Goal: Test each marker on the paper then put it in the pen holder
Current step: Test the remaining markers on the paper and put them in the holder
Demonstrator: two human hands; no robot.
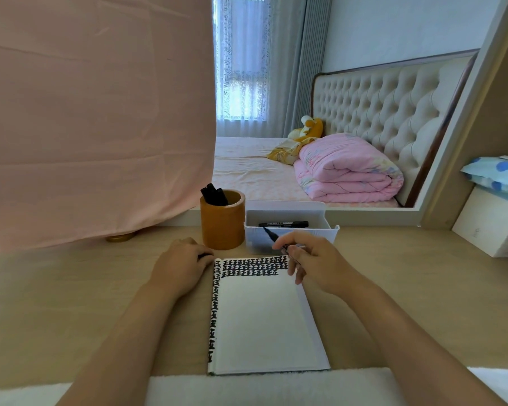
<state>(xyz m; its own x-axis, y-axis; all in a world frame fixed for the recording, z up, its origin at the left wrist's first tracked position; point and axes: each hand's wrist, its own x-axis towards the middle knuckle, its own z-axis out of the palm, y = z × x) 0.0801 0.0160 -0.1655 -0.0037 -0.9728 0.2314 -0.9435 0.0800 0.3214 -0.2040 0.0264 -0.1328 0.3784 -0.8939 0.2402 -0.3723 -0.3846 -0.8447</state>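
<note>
A white notebook page [261, 317] lies on the wooden desk, with rows of black marks across its top and down its left edge. My right hand [311, 259] pinches a black marker [271, 236] above the page's top right corner, its far end tilted up toward the tray. My left hand [181, 263] rests on the desk at the page's top left corner, fingers curled round a small dark thing, perhaps the cap. A brown round pen holder [222, 227] behind the notebook holds several black markers [214, 195]. Another black marker [283, 223] lies in the white tray [290, 230].
A pink cloth [94, 118] hangs over the desk's back left. A large mirror [349, 112] behind the desk shows a bed. A white box [492, 227] stands at the right. A white fluffy edge [246, 388] runs along the desk's front.
</note>
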